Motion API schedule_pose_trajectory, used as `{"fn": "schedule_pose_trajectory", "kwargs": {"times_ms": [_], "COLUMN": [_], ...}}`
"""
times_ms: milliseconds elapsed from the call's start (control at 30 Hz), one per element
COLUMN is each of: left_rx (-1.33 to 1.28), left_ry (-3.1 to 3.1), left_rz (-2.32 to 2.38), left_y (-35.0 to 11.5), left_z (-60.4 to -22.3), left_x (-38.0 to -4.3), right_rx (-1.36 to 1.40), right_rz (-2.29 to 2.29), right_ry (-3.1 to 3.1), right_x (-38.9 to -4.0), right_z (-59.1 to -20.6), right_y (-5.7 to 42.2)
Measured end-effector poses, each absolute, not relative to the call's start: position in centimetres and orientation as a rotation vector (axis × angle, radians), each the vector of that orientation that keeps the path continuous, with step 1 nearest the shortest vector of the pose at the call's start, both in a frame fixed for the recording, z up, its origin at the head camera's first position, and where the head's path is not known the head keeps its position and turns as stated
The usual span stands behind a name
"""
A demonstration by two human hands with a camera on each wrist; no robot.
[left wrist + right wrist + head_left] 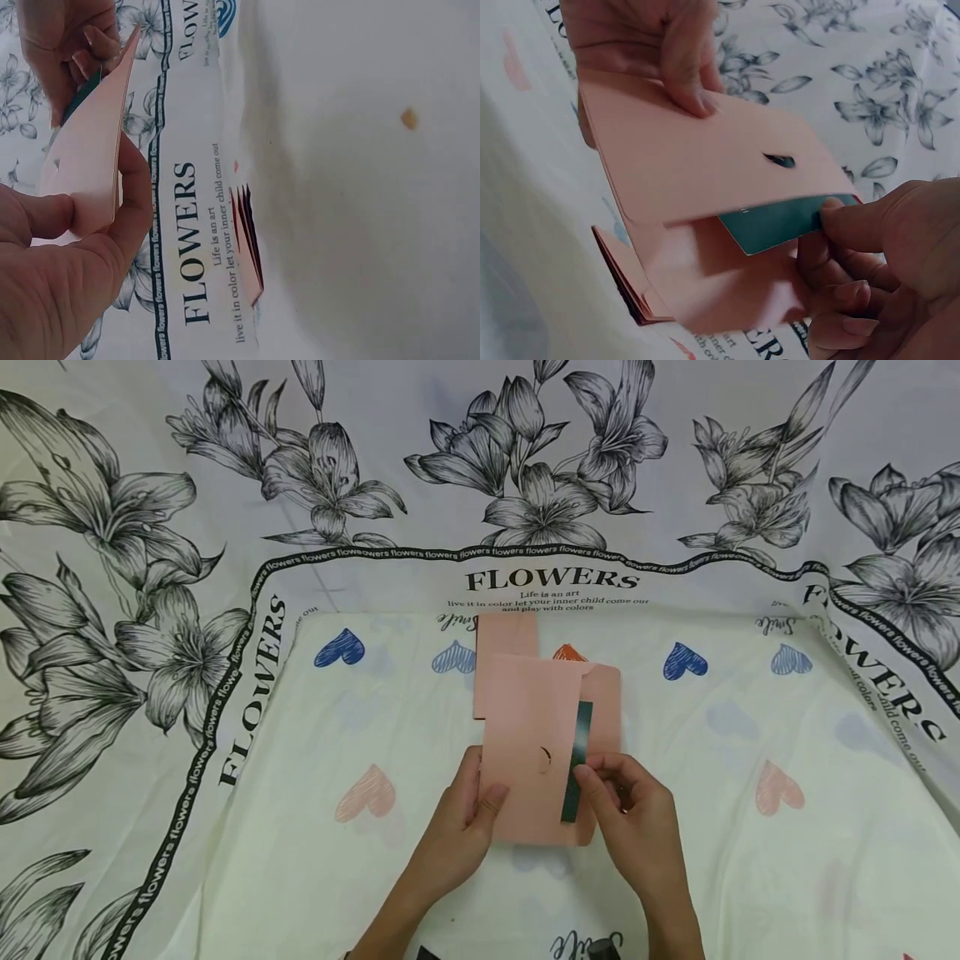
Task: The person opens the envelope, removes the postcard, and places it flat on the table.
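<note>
A pink paper envelope point(525, 743) with a small curved slit in its front is held up over the cloth, its flap folded out to the right. My left hand point(468, 822) grips its left edge, thumb on the front and fingers behind. From the open right side sticks out a dark green card point(776, 221), partly hidden inside the envelope. My right hand point(633, 814) pinches the card's outer edge between thumb and fingers; in the left wrist view that hand point(67, 45) shows beyond the envelope point(90, 150).
Behind the envelope, a pink folded item point(506, 635) with several layers stands on the cloth; its layered edges point(247, 247) show dark in the left wrist view. The white tablecloth point(300, 860) carries printed hearts, flowers and lettering.
</note>
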State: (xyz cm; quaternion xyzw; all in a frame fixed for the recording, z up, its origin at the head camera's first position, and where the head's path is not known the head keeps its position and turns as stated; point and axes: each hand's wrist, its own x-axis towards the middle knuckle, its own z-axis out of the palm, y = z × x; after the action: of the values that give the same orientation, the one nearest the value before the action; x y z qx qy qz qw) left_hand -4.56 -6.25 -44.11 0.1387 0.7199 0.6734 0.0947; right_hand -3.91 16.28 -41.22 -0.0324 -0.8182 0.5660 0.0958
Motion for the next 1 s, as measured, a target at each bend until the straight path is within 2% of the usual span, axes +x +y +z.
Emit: {"fn": "schedule_pose_trajectory", "kwargs": {"times_ms": [533, 800, 1000], "left_rx": [0.254, 0.148, 0.181], "left_ry": [2.285, 2.374, 2.308], "left_rz": [1.968, 1.946, 1.991], "left_y": [-8.9, -10.6, -10.3], "left_z": [-44.8, -44.8, -44.8], "left_x": [-4.8, -4.9, -4.7], "right_rx": [-0.241, -0.251, -0.222], "right_rz": [1.329, 1.287, 1.263], "right_ry": [-2.56, -2.721, -2.826], "right_x": [-5.4, -10.0, -13.5], "right_z": [-40.5, -41.4, -43.7], "right_y": [21.5, 26.2, 27.4]}}
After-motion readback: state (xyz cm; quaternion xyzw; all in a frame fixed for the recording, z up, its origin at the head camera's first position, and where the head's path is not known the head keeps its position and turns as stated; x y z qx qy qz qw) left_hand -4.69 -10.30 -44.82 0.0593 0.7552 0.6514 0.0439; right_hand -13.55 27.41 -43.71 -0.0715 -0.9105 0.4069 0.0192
